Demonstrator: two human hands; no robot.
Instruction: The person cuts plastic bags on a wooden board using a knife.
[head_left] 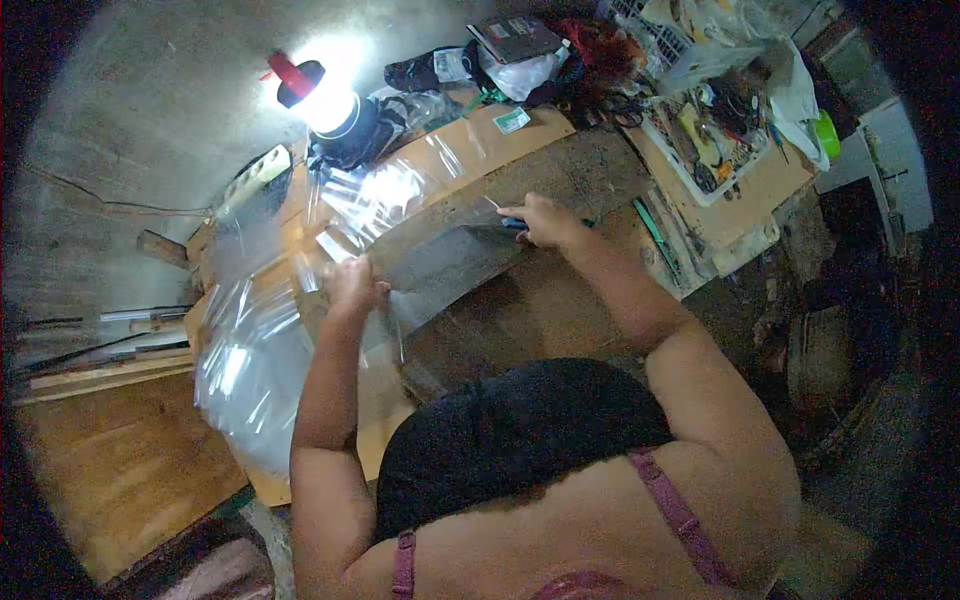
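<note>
Clear plastic sheeting [250, 375] lies crumpled over the left part of the workbench, and a smoother piece of plastic [450, 262] stretches between my two hands. My left hand [355, 287] is closed on the plastic near its left end, with the fingertips partly hidden. At the right end, my right hand [542, 221] grips a small blue-handled tool [513, 222] whose thin tip points up and left. What kind of tool it is cannot be made out clearly. A shiny folded bit of plastic lies just above my left hand.
A bright lamp [330, 105] stands at the back left. A white tray of tools [705, 150] sits at the back right, with plastic bags [720, 50] behind. A green tool [655, 238] lies right of my right hand. Wooden strips [110, 370] are at far left.
</note>
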